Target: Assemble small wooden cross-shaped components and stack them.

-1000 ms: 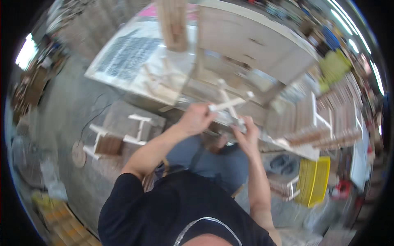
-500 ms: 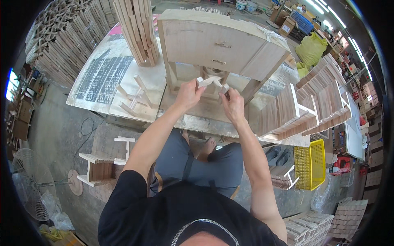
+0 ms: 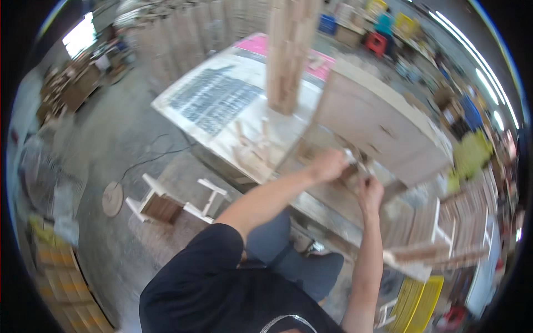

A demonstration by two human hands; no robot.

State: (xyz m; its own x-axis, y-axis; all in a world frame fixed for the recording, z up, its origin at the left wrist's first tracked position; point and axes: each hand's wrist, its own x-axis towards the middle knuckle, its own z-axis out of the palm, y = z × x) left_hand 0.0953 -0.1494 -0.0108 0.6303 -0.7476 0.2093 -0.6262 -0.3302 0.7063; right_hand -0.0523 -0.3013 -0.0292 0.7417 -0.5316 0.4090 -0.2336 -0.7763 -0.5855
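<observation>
The picture is blurred by motion. My left hand (image 3: 327,165) is closed around a small white wooden piece (image 3: 352,157) over the workbench (image 3: 327,205). My right hand (image 3: 371,191) reaches up to the same piece from below, its fingers on the near end. Both hands are just in front of a pale wooden drawer cabinet (image 3: 383,125) standing on the bench. The far part of the piece is hidden between my hands and the cabinet.
A tall stack of wooden slats (image 3: 288,50) stands on the bench behind loose wooden parts (image 3: 252,147). Stacked wood panels (image 3: 436,227) lie to the right. On the floor are a small white frame (image 3: 166,202), a round disc (image 3: 112,198) and a yellow crate (image 3: 416,302).
My head has swung, so the bench and cabinet now sit up and to the right. My hands stay together on the white piece, now close against the cabinet front.
</observation>
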